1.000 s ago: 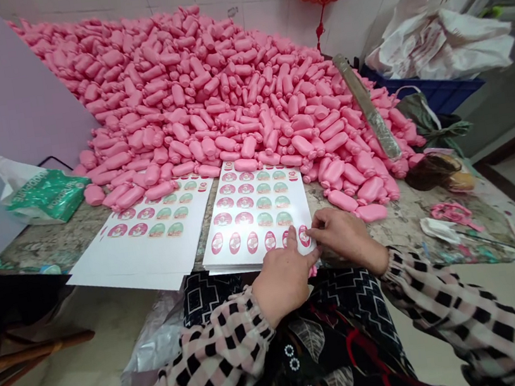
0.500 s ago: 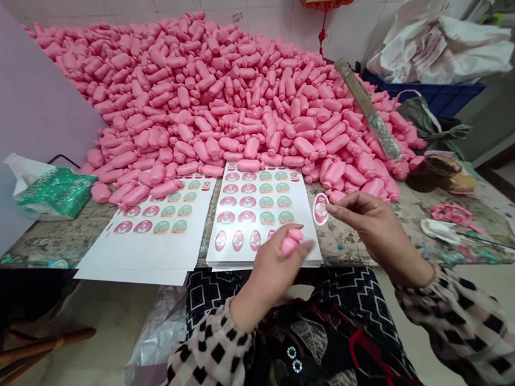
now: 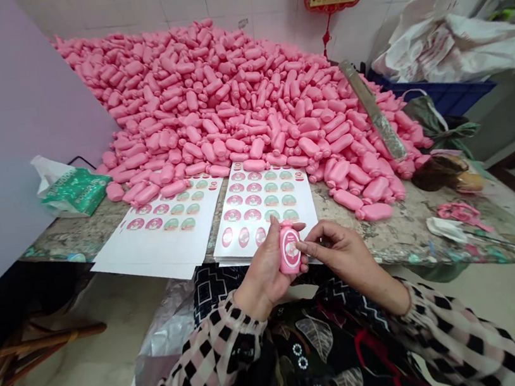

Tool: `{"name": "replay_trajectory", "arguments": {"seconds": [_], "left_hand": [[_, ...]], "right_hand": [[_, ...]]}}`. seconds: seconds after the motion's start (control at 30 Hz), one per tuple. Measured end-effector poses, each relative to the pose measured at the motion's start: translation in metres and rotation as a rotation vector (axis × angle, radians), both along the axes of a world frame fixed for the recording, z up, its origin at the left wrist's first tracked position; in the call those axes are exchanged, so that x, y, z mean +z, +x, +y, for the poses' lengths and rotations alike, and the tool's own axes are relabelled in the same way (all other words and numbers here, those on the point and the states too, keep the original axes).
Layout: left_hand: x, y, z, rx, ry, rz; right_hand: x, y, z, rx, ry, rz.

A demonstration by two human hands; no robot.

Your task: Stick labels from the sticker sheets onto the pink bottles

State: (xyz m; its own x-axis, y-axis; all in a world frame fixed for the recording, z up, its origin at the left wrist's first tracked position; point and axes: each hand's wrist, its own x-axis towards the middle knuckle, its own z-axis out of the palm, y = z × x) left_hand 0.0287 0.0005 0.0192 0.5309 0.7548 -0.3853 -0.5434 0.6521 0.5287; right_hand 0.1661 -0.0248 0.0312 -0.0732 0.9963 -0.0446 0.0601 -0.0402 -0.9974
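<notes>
Upright, a small pink plastic bottle (image 3: 291, 269) with an oval label (image 3: 291, 250) sits clamped in the left hand's fingers (image 3: 271, 242); the right hand (image 3: 342, 252) pinches its fingers together against the bottle's side.

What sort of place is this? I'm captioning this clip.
Probably a small hand-labelling workshop: a huge heap of pink plastic bottles, sheets of oval labels, and a labelled bottle in the left hand.

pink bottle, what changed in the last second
The left hand has lifted a pink plastic bottle upright above the sticker sheet. The oval label that the right hand was holding is now on the bottle, with the fingers against it. The pile of bottles stayed as it was.
</notes>
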Motion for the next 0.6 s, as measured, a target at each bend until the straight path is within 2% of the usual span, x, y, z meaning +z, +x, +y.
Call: {"name": "replay_trajectory", "arguments": {"seconds": [0.13, 0.37, 0.5, 0.6], "left_hand": [[0.0, 0.0, 0.0, 0.003, 0.015, 0.017], [-0.003, -0.001, -0.001, -0.003, 0.069, 0.105], [-0.004, -0.008, -0.002, -0.139, 0.151, 0.133], [-0.003, -0.015, -0.004, -0.263, 0.21, 0.155]], "right_hand": [[-0.003, 0.001, -0.001, 0.018, 0.009, -0.037], [-0.013, 0.005, 0.0, -0.013, 0.102, -0.246], [-0.015, 0.009, -0.001, -0.022, 0.176, -0.406], [-0.009, 0.013, -0.004, 0.046, 0.275, -0.549]]}}
